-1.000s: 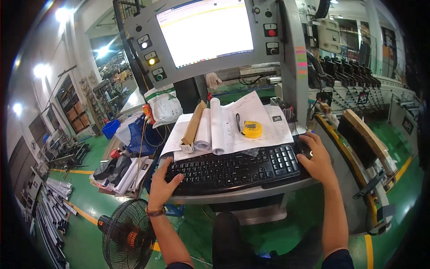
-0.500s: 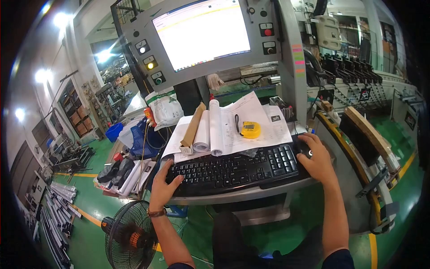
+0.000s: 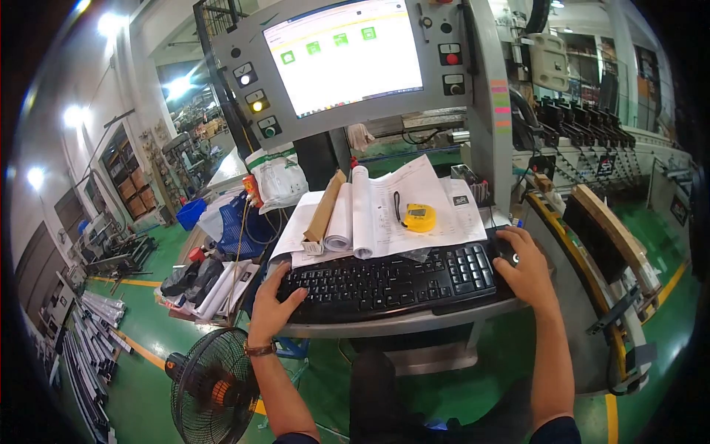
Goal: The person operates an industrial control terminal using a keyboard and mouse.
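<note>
My left hand [image 3: 275, 305] rests at the left end of the black keyboard [image 3: 384, 285], thumb stretched out over the keys and apart from the fingers, holding nothing. At the keyboard's right end, my right hand [image 3: 526, 270] is curled over a dark computer mouse [image 3: 506, 249], mostly hidden beneath it. Behind the keyboard lie printed sheets [image 3: 384, 200], paper rolls [image 3: 362, 214], a long brown cardboard box [image 3: 324, 211] and a yellow tape measure [image 3: 420, 217]. Above them, a monitor [image 3: 344, 66] displays a row of green icons on white.
Coloured buttons [image 3: 257, 106] flank the screen. A white plastic bag [image 3: 279, 181] stands left of the papers. A black fan [image 3: 214, 388] is on the floor at lower left. Machine framing with a wooden block [image 3: 614, 229] stands at right. Metal profiles [image 3: 85, 362] lie far left.
Green icons have appeared on the screen, which showed a mostly white page before. The view has shifted slightly; both hands keep their places at the keyboard and mouse.
</note>
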Demonstrator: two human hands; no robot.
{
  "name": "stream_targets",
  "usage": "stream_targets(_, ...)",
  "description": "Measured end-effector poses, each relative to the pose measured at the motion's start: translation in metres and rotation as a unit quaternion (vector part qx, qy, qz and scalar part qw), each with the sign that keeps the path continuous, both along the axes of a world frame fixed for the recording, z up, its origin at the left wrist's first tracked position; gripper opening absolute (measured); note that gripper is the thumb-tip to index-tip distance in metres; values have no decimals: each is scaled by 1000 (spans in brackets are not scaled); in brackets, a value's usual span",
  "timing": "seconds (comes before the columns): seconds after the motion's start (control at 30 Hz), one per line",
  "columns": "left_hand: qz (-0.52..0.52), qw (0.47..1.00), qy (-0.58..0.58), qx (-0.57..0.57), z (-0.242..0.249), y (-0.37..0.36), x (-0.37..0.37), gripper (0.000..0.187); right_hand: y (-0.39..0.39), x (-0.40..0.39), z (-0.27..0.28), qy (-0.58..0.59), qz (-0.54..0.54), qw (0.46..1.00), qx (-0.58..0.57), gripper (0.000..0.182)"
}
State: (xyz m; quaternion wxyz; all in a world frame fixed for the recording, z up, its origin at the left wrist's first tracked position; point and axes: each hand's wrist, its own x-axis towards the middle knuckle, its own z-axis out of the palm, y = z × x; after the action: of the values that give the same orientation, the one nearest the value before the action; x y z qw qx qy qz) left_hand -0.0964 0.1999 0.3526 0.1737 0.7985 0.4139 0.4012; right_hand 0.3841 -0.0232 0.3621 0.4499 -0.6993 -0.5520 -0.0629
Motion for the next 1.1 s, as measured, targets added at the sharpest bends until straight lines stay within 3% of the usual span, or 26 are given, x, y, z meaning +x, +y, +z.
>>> stream_targets(1.1,3,1000,1,-10,-2,1,-1,79,2,0,1,3,10,1000,-21,54)
